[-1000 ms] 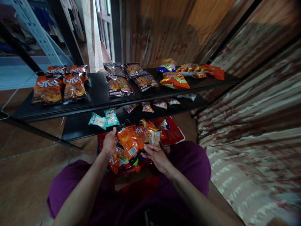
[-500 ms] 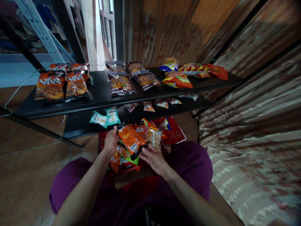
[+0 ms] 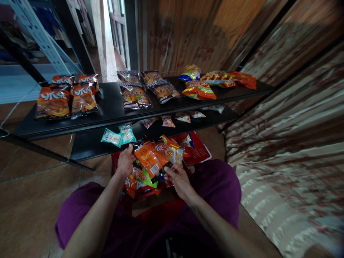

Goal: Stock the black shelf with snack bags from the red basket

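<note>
Black shelving, the rack (image 3: 109, 104), stretches across in front of you; take it as your landmark. Red basket (image 3: 205, 152) walls show on your side of the rack, left and right of a pile (image 3: 130, 184) of snacks; whether they make one basket or two, you cannot tell.

Both your hands work in front of the rack's lower shelf. Your left hand (image 3: 125, 162) has its thumb and fingers at the bag (image 3: 148, 157), by its upper left end; whether they pinch or only steady it does not show. Your right hand (image 3: 177, 177) grips the bag's lower right corner between thumb and fingers. To handle it well, hold it by the sealed ends and leave the middle alone, so you likely spare both contents and seams. Raise it clear of the pile before any turning, or it may drag its neighbours.

That orange bag lies slantwise between your hands, in front of the rack's lower shelf and over the pile. Mind the teal packets (image 3: 111, 137) at the front of that lower shelf, just beyond your left hand: a wide sweep could knock them. Smallest, the barcode (image 3: 154, 168) faces up, near your right fingertips.
</note>
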The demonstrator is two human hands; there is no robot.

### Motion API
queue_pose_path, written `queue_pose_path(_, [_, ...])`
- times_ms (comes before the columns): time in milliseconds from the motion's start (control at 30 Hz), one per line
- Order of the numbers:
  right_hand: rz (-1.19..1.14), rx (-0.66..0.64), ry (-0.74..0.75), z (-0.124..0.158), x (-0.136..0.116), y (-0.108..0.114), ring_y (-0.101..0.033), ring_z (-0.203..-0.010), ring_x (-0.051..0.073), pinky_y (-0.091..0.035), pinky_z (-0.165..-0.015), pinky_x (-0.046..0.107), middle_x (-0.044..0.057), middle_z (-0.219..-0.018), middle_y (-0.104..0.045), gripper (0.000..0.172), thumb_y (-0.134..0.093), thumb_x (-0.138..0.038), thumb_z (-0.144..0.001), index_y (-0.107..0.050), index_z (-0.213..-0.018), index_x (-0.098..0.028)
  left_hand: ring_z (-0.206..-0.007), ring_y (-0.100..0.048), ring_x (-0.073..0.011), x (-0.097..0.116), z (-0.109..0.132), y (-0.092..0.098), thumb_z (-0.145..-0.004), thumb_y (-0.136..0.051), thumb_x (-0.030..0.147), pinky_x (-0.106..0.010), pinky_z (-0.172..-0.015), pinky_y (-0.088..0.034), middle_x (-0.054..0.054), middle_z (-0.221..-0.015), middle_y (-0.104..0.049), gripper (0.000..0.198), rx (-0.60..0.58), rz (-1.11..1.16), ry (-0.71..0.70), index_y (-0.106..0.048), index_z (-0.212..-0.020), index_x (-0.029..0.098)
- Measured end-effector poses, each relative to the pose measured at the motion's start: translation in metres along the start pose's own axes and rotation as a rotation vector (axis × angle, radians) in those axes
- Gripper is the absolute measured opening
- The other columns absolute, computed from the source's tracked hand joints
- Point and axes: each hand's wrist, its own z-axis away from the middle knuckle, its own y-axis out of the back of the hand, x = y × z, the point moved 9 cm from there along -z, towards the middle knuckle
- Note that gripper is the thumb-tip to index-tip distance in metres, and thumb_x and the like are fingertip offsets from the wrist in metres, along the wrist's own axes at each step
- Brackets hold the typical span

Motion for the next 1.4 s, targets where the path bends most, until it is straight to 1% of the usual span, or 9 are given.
queue_pose_path(133, [0.044, 0.043, 0.088, -0.002, -0.003, 0.007, -0.053, -0.044, 0.008, -0.047, -0.048, 0.021, -0.009, -0.052, -0.054, 0.049, -0.084, -0.042, -0.049, -0.053, -0.079, -0.019, -0.064, -0.065, -0.0154, -0.006, 0.001, -0.003, -0.079, -0.059, 0.048, -0.027, -0.063, -0.050, -0.004, -0.074, -0.066, 0.032, -0.002, -0.025, 0.036, -0.057, -0.082, 0.016])
queue_pose_path(333, [0.194, 0.048, 0.287, -0.005, -0.020, 0.010, -0.055, -0.047, 0.011, -0.049, -0.051, 0.025, -0.012, -0.058, -0.049, 0.056, -0.072, -0.033, -0.063, -0.045, -0.111, -0.024, -0.046, -0.057, -0.0107, -0.015, -0.002, -0.003, -0.076, -0.063, 0.049, -0.024, -0.051, -0.049, 0.004, -0.054, -0.053, 0.035, 0.045, 0.036, 0.086, -0.050, -0.071, 0.017])
queue_pose_path(467, [0.394, -0.013, 0.419, -0.005, -0.027, 0.008, -0.061, -0.061, 0.013, -0.054, -0.060, 0.029, -0.003, -0.078, -0.056, 0.039, -0.062, -0.031, -0.073, -0.051, -0.110, -0.025, -0.045, -0.055, -0.0106, -0.015, -0.004, -0.004, -0.075, -0.063, 0.051, -0.022, -0.046, -0.048, 0.004, -0.052, -0.051, 0.038, 0.035, 0.056, 0.092, -0.047, -0.069, 0.017])
queue_pose_path(567, [0.723, 0.006, 0.644, 0.007, -0.039, 0.005, -0.064, -0.088, 0.020, -0.055, -0.080, 0.039, 0.006, -0.105, -0.058, 0.040, -0.054, -0.025, -0.080, -0.053, -0.120, -0.026, -0.046, -0.056, -0.0110, -0.013, -0.002, -0.004, -0.077, -0.061, 0.050, -0.022, -0.046, -0.049, 0.003, -0.053, -0.053, 0.037, 0.037, 0.054, 0.087, -0.047, -0.071, 0.017])
queue_pose_path(667, [1.043, -0.008, 0.910, 0.027, -0.048, -0.009, -0.047, -0.124, 0.026, -0.043, -0.101, 0.049, 0.010, -0.136, -0.046, 0.053, -0.051, -0.016, -0.082, -0.046, -0.133, -0.029, -0.049, -0.058, -0.0118, -0.013, 0.000, -0.004, -0.082, -0.057, 0.046, -0.023, -0.049, -0.050, 0.001, -0.055, -0.055, 0.032, 0.054, 0.041, 0.104, -0.048, -0.073, 0.017])
queue_pose_path(800, [1.271, -0.108, 1.133, 0.046, -0.045, -0.032, -0.029, -0.138, 0.026, -0.034, -0.109, 0.051, 0.007, -0.150, -0.032, 0.067, -0.052, -0.010, -0.079, -0.036, -0.141, -0.031, -0.049, -0.059, -0.0122, -0.016, 0.003, -0.003, -0.085, -0.055, 0.040, -0.025, -0.050, -0.051, 0.002, -0.054, -0.054, 0.028, 0.088, 0.041, 0.126, -0.048, -0.073, 0.016])
queue_pose_path(967, [1.331, -0.100, 1.189, 0.047, -0.044, -0.037, -0.031, -0.137, 0.025, -0.035, -0.109, 0.050, 0.007, -0.148, -0.038, 0.075, -0.055, -0.009, -0.078, -0.028, -0.146, -0.028, -0.047, -0.057, -0.0109, -0.017, 0.005, -0.003, -0.085, -0.056, 0.040, -0.023, -0.048, -0.050, 0.002, -0.053, -0.054, 0.027, 0.096, 0.071, 0.150, -0.048, -0.074, 0.016])
queue_pose_path(1233, [1.307, -0.132, 1.249, 0.048, -0.043, -0.038, -0.035, -0.136, 0.027, -0.037, -0.108, 0.051, 0.005, -0.147, -0.040, 0.069, -0.053, -0.009, -0.079, -0.037, -0.142, -0.032, -0.043, -0.054, -0.0096, -0.017, 0.008, -0.002, -0.075, -0.067, 0.043, -0.024, -0.046, -0.050, 0.004, -0.054, -0.052, 0.034, 0.155, 0.087, 0.173, -0.047, -0.072, 0.017])
queue_pose_path(1400, [1.268, -0.166, 1.251, 0.048, -0.043, -0.038, -0.035, -0.137, 0.024, -0.037, -0.108, 0.049, 0.005, -0.145, -0.043, 0.067, -0.045, -0.005, -0.080, -0.039, -0.141, -0.031, -0.049, -0.059, -0.0119, -0.016, 0.004, 0.002, -0.079, -0.063, 0.043, -0.026, -0.053, -0.053, 0.002, -0.055, -0.053, 0.032, 0.135, 0.048, 0.140, -0.049, -0.069, 0.017])
